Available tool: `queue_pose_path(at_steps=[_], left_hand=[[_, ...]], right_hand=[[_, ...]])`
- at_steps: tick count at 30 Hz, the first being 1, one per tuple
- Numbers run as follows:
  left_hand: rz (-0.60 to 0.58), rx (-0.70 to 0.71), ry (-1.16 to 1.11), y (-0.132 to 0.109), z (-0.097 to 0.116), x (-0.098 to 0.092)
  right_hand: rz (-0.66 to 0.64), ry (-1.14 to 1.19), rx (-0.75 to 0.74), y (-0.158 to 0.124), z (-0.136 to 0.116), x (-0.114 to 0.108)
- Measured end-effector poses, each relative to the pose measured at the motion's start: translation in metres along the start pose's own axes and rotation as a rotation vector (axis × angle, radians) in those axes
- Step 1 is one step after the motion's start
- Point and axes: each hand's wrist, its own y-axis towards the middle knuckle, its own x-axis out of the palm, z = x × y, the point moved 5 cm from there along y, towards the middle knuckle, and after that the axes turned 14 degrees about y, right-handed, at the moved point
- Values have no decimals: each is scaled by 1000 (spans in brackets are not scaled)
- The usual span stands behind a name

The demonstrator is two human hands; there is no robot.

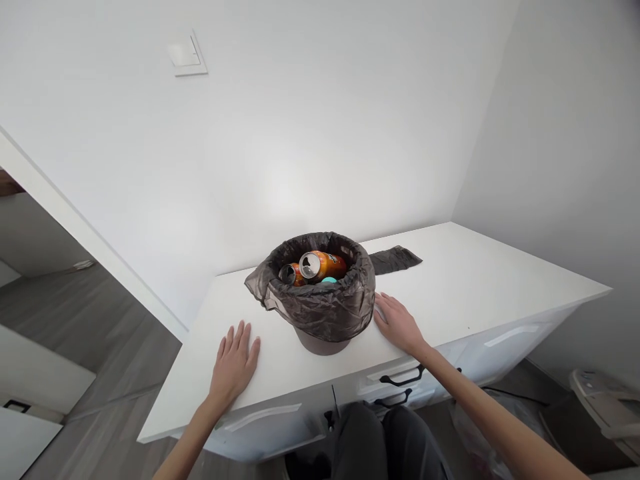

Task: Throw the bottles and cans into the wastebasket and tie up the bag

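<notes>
A small trash bin (323, 345) stands on the white cabinet top, its rim wrapped in a dark, see-through trash bag (325, 310). Inside it lie an orange drink can (330, 265), opened at the top, a second opened can (291, 275), and something turquoise (329, 281) that I cannot make out. My left hand (234, 363) rests flat on the surface, left of the bin, fingers stretched out. To the bin's right, my right hand (399, 325) also lies on the surface with fingers extended; its fingertips are close to the bag. Behind it is a folded dark trash bag (397, 260).
The white cabinet (510, 270) has drawers with black handles (401, 377) below its front edge. A white wall rises behind, with a light switch (187, 57). A doorway opens at left. On the floor at right are a plastic bag (480, 427) and a pale appliance (607, 400).
</notes>
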Motion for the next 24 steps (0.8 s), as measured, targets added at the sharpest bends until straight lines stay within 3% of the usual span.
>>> queue_pose_path(at_steps=[8, 15, 24], left_hand=[[18, 6, 32, -2, 2, 4], [66, 14, 13, -2, -2, 10], [34, 11, 22, -2, -1, 9]], right_hand=[[-60, -124, 6, -5, 5, 17], [-53, -129, -18, -5, 7, 19], [-73, -159, -8, -5, 7, 18]])
